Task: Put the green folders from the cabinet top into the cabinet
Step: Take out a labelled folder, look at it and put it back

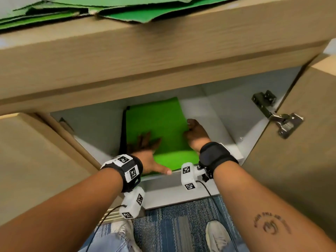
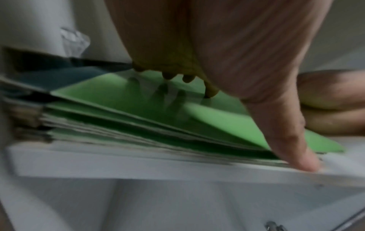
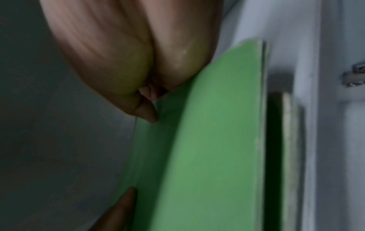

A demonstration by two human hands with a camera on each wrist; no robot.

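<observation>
A bright green folder [image 1: 163, 120] lies on a stack of folders [image 2: 94, 131] on the white shelf [image 1: 214, 120] inside the cabinet. My left hand [image 1: 145, 146] rests flat on it with fingers spread, its thumb [image 2: 300, 156] at the shelf's front edge. My right hand [image 1: 195, 132] grips the folder's right edge, fingers curled at the edge and thumb [image 3: 146, 112] on the green face [image 3: 207, 140]. Several more green folders [image 1: 127, 14] lie fanned out on the cabinet top, overhanging its front edge.
The right cabinet door [image 1: 291, 179] stands open, with a metal hinge [image 1: 280, 120] beside my right wrist. The left door [image 1: 36, 160] is open too. A dark folder edge [image 1: 123, 131] borders the green one on the left. Blue carpet [image 1: 172, 230] lies below.
</observation>
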